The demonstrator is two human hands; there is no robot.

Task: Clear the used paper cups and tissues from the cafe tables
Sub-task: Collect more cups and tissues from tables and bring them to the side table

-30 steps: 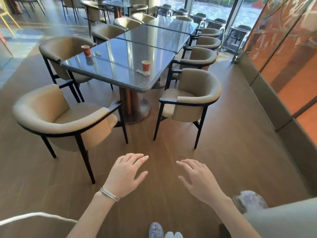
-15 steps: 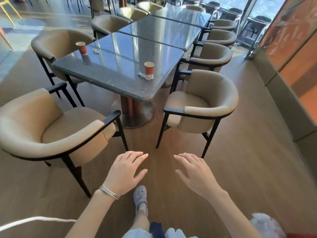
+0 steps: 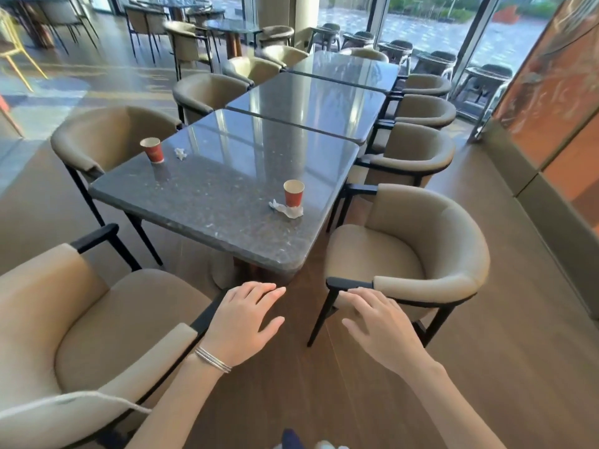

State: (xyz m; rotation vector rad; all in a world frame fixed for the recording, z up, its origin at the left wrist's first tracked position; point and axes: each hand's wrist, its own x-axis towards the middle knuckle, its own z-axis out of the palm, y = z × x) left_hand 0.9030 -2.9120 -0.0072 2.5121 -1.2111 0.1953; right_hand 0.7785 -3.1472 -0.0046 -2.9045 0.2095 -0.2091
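Two red paper cups stand on the dark stone table. The near cup is close to the table's right edge, with a crumpled tissue lying against its base. The far cup is at the table's left side, a small crumpled tissue just right of it. My left hand and my right hand hover palm down in front of the table's near corner, fingers relaxed and holding nothing.
Beige armchairs flank the table: one at the near left, one at the near right, one behind the far cup. Two more stone tables continue beyond. A wall panel runs along the right.
The view has moved closer to the table, so the cups and tissues appear nearer and larger. Both hands stay open and held out in front, holding nothing.
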